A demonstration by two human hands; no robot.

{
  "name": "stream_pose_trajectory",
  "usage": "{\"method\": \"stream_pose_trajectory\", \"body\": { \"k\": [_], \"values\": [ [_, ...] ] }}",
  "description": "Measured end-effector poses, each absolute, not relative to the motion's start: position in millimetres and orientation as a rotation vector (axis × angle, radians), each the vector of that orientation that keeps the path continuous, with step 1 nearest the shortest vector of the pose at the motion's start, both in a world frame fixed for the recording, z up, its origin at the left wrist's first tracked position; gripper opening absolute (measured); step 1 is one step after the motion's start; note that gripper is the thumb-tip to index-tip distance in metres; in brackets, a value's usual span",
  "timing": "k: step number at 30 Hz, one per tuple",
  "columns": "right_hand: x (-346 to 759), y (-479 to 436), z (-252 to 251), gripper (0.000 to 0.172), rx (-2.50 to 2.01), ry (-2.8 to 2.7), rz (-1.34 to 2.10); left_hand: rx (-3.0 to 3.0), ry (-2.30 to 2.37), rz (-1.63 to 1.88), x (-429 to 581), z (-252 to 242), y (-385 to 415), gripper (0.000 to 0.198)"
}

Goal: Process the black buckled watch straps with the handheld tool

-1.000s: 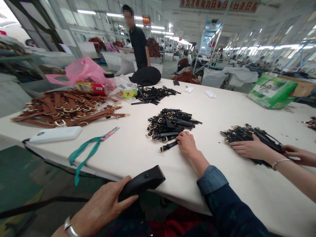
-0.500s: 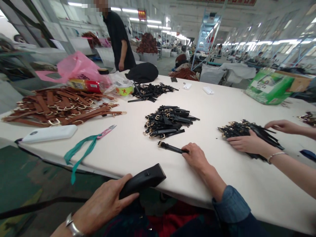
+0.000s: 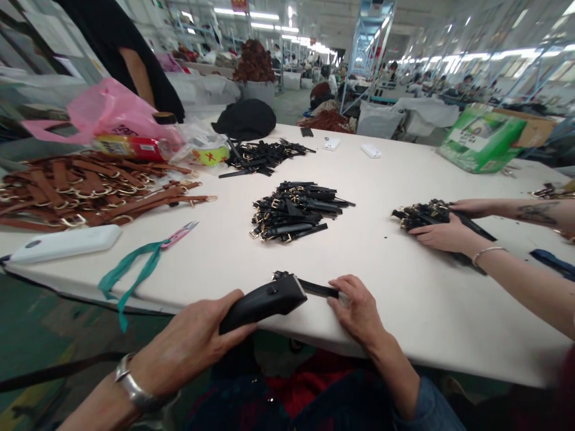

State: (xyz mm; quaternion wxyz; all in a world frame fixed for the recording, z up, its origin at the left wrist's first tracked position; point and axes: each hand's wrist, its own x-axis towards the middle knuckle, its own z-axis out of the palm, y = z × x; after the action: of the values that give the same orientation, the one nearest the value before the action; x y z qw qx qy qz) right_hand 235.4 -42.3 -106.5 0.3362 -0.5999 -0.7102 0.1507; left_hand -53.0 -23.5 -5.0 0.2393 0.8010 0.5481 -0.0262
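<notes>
While the left hand (image 3: 193,332) clenches a black trimmer (image 3: 263,305), the open fingers (image 3: 336,302) of the right hand (image 3: 362,314) rest on a buckled strap (image 3: 320,291).
Strap lies on the table (image 3: 404,305) near its front edge, buckle just behind the trimmer head (image 3: 294,287).

The small straps (image 3: 294,212) are black with gold buckles, the larger leather straps (image 3: 90,188) tan-brown, the plastic bag (image 3: 108,114) pink, the ribbon (image 3: 135,269) teal.

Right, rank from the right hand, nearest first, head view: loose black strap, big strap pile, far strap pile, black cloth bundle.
1. Loose black strap, at right hand
2. Big strap pile, mid-table
3. Far strap pile, behind
4. Black cloth bundle, far edge
</notes>
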Motion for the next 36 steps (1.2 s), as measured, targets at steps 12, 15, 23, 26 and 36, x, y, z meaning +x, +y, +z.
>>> {"method": "stream_pose_trajectory", "body": {
  "k": [12, 15, 23, 26, 36],
  "values": [
    [235.7, -44.9, -103.8, 0.009, -1.707, -1.810, 0.483, 2.507, 1.330, -0.465, 19.1, 8.2, 21.8, 0.036],
    [236.4, -43.9, -104.0, 0.009, -1.718, -1.759, 0.497, 2.510, 1.292, -0.464, 33.7, 6.5, 31.1, 0.038],
    [238.6, -41.0, -105.6, 0.015, -1.755, -1.769, 0.527, 2.445, 1.341, -0.576, 17.9, 9.4, 39.8, 0.037],
    [237.5, -41.6, -103.4, 0.016, -1.743, -1.850, 0.513, 2.432, 1.357, -0.564, 12.3, 9.3, 39.0, 0.036],
    [228.3, -35.8, -89.4, 0.015, -1.827, -2.047, 0.370, 2.431, 1.375, -0.338, 11.2, -0.6, 36.9, 0.039]
  ]
}}
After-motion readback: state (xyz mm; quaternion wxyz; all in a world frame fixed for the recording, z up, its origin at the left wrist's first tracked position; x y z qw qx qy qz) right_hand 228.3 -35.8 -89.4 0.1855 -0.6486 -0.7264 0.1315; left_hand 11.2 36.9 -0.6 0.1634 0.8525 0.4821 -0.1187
